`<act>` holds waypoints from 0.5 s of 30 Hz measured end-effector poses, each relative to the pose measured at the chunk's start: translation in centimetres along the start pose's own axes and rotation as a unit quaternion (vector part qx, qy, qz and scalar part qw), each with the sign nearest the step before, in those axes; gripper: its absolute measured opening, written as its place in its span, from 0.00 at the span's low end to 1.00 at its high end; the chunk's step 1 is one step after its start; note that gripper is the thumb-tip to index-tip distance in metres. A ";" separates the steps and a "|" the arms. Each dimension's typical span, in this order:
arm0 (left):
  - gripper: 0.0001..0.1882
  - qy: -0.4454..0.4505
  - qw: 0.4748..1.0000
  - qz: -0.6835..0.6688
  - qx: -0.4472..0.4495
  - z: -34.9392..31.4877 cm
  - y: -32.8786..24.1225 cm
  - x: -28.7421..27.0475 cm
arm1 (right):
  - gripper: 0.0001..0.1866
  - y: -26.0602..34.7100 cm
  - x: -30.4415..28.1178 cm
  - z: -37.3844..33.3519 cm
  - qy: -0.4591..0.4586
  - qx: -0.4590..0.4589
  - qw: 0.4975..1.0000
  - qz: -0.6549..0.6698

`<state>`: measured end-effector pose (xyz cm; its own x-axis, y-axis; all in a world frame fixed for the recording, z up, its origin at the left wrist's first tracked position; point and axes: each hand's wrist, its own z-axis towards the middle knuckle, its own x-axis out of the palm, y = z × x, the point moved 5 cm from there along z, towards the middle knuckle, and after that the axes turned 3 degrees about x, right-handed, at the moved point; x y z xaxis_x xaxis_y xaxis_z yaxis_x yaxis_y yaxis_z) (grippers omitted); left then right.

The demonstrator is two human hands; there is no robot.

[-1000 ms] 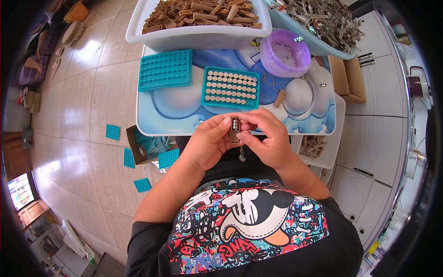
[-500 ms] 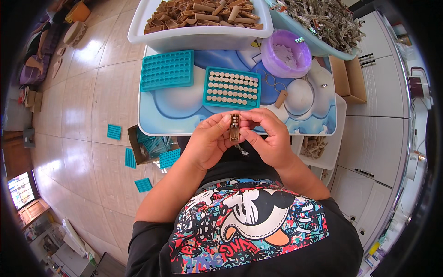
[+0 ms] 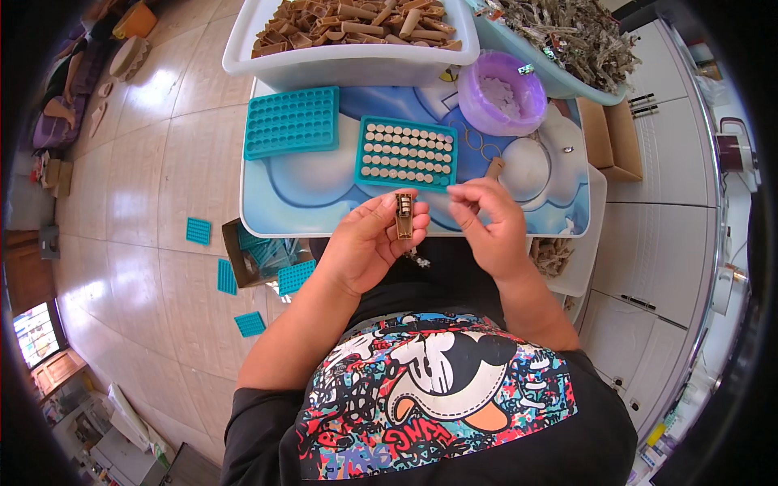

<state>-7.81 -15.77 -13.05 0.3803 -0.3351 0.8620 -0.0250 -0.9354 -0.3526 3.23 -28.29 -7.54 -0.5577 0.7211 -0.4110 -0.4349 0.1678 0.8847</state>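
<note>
Pinched upright between thumb and fingers of the left hand [image 3: 369, 243], a small brass lock body [image 3: 403, 215] sits above the lap. Just beside it, the right hand [image 3: 486, 223] hovers empty, fingers loosely curled. Beyond lies a filled teal tray [image 3: 405, 152], then an empty teal tray [image 3: 292, 121].

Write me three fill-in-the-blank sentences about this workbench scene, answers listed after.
1. The small brown piece is held in the ___ hand.
2. The right hand holds ___.
3. Of the two teal trays, the filled tray lies to the ___ of the unfilled tray.

Missing words: left; nothing; right
</note>
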 end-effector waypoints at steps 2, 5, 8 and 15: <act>0.18 -0.012 1.000 0.006 0.003 0.1 0.1 -0.1 | 0.09 0.6 0.9 -0.2 0.030 -0.032 0.999 -0.024; 0.20 -0.003 1.000 0.007 -0.001 0.0 0.1 -0.3 | 0.09 1.1 2.0 -0.2 0.029 -0.047 0.998 0.009; 0.19 0.004 0.999 0.030 0.018 0.2 0.2 -0.2 | 0.10 1.7 2.3 0.0 0.035 -0.068 0.997 0.012; 0.18 -0.010 0.990 0.142 0.010 -0.6 -0.1 1.2 | 0.12 1.7 2.5 0.1 0.042 -0.083 0.995 -0.045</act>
<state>-7.91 -16.15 -11.75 0.3788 -0.5814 0.7200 -0.1153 -0.8016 -0.5866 1.20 -26.13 -7.05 -0.5658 0.6485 -0.5091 -0.5915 0.1109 0.7986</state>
